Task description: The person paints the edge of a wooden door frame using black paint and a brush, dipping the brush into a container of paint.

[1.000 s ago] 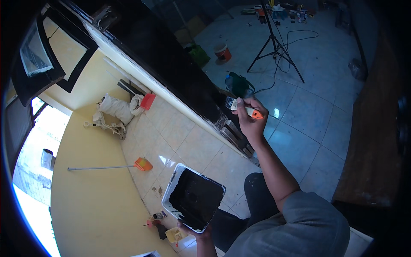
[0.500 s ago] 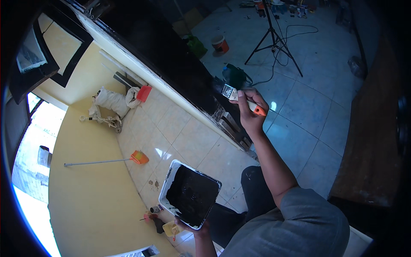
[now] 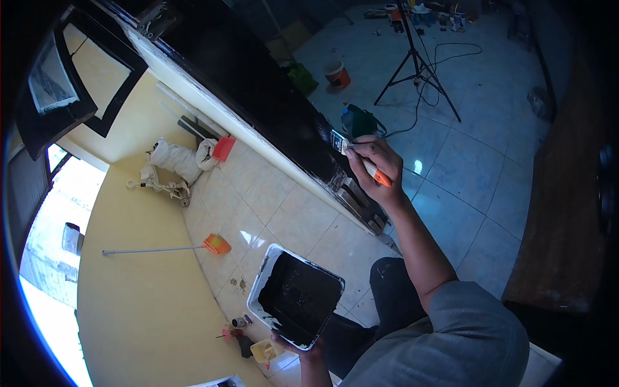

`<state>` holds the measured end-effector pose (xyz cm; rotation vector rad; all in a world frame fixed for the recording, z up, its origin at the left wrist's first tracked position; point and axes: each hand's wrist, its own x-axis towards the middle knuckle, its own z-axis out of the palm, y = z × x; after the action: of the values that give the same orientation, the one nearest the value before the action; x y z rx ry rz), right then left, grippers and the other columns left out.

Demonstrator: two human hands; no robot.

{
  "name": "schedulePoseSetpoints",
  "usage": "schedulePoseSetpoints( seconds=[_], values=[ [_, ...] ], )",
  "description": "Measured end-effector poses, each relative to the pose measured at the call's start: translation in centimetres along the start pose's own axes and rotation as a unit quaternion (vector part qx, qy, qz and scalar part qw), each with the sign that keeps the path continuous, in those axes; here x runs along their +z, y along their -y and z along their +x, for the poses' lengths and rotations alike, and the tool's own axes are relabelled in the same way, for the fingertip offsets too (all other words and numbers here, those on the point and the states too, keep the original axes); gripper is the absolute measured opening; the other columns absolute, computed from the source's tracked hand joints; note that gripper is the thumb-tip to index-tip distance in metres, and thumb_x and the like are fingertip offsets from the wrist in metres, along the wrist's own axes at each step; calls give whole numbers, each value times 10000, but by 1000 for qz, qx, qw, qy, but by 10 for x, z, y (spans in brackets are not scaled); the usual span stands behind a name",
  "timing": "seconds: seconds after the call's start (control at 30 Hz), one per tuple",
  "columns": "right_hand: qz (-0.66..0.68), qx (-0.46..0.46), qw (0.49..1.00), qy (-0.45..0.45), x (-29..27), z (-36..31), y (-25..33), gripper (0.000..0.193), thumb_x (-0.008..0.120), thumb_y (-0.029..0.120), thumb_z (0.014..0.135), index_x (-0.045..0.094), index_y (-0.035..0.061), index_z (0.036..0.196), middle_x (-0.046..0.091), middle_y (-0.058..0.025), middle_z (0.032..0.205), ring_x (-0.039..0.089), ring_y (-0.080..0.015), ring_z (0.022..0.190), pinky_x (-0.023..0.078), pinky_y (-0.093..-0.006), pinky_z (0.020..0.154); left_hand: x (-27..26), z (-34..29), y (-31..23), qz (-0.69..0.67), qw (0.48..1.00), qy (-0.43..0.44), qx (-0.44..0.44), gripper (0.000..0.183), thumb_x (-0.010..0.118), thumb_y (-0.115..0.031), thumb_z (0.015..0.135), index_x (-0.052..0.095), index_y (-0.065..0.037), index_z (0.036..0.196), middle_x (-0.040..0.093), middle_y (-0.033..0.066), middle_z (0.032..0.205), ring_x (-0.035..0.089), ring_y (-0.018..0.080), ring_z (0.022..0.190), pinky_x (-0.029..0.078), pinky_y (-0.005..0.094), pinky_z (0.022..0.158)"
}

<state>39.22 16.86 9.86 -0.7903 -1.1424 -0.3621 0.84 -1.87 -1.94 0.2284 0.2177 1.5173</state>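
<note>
Holding paintbrush (image 3: 379, 174) in right hand (image 3: 377, 160), pinched between thumb and fingers, orange handle end toward the wrist. Held bristle end at the right edge of the dark panel (image 3: 258, 109), toward its lower end; could not tell bristles from black surface there, so judged contact likely, not certain. Held white tray (image 3: 256, 301) in left hand (image 3: 295, 345), gripped at its lower edge, well apart from right hand. Saw black paint (image 3: 300, 300) across the tray's bottom and smeared up its walls; judged plenty left.

Found most of the panel's length black, up to the metal fitting (image 3: 158, 22) near its upper-left end. Could not tell fresh coat from older black. Noted pale, scuffed patches (image 3: 353, 195) at the lower end, just below the brush; judged these as left to cover. Judged work well along but unfinished.

On tiled floor (image 3: 461, 171), beyond the panel's right edge, noted orange-and-white bucket (image 3: 337, 76) and black tripod (image 3: 413, 51). On the opposite side, noted orange-headed broom (image 3: 217, 244) by the yellow wall (image 3: 148, 297).
</note>
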Motion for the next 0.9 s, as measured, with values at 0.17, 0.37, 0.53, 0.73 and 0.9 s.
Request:
schedulePoseSetpoints(
  seconds=[0.17, 0.37, 0.53, 0.73, 0.9],
  values=[
    [-1, -47, 999, -7, 5, 39, 12, 122, 756, -46, 919, 736, -12, 1034, 729, -117, 998, 738, -229, 860, 590, -318, 723, -36, -2, -15, -98, 994, -7, -42, 914, 707, -677, 879, 477, -134, 1578, 535, 129, 1574, 561, 378, 1389, 523, 591, 1119],
    [4, -29, 998, 50, -4, -3, -9, 122, 760, -55, 906, 693, -14, 1000, 717, -121, 986, 731, -252, 855, 577, -327, 722, -3, 0, -3, 181, 965, -179, 57, 874, 699, -641, 896, 478, -142, 1579, 536, 133, 1571, 563, 380, 1389, 526, 602, 1113],
    [-19, 28, 992, 122, -26, -7, -1, 97, 764, -53, 902, 704, -14, 967, 714, -124, 954, 741, -244, 841, 582, -324, 705, -11, 0, -8, 181, 961, -205, 35, 851, 663, -649, 917, 479, -144, 1577, 547, 122, 1562, 571, 369, 1384, 528, 579, 1119],
    [-4, -48, 998, 27, -3, 29, 14, 153, 781, -50, 892, 715, 3, 1019, 726, -115, 994, 745, -248, 857, 591, -316, 712, -4, 9, 4, 138, 990, -17, 25, 835, 644, -658, 943, 477, -142, 1577, 543, 109, 1570, 569, 367, 1385, 519, 574, 1127],
    [10, 4, 998, 68, -15, -40, -14, 162, 771, -61, 894, 705, -2, 1030, 722, -123, 1002, 741, -256, 853, 589, -335, 714, 17, 8, 9, 186, 982, -23, 37, 878, 664, -681, 920, 466, -141, 1583, 538, 116, 1572, 563, 369, 1392, 518, 588, 1125]
  ],
)
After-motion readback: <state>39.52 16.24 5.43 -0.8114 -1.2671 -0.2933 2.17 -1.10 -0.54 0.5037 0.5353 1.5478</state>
